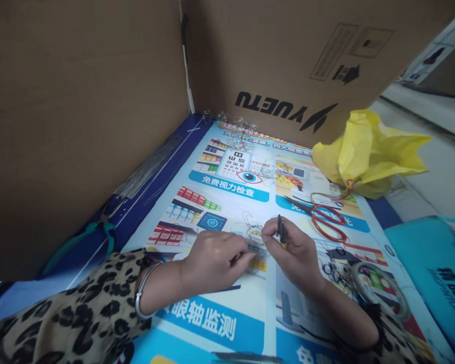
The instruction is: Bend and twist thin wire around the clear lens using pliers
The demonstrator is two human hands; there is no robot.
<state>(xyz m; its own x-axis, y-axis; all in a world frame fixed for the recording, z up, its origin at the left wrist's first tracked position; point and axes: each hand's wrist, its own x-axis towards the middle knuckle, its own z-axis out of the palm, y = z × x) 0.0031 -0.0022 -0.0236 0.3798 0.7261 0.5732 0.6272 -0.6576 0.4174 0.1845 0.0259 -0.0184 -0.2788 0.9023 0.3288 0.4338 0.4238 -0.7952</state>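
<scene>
"Seeing what nearest?"

"Holding the left hand (214,260) curled; cannot tell if pinching anything."

"And beside it?"

"Gripping a dark-tipped tool (281,230) in the right hand (294,255), pressing thumb to finger; cannot tell if pinching thin wire (252,231) too."

"Found where?"

"Between both hands, over a printed poster (250,296)."

"And farther?"

"Past red-handled scissors (314,215) to a yellow bag (367,151), then cardboard (280,60)."

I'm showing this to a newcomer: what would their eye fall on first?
Probably the crumpled yellow bag at upper right, beside the brown cardboard. Next, the red scissors on the printed poster, beyond the right hand. Then the spotted sleeve at lower left.
</scene>
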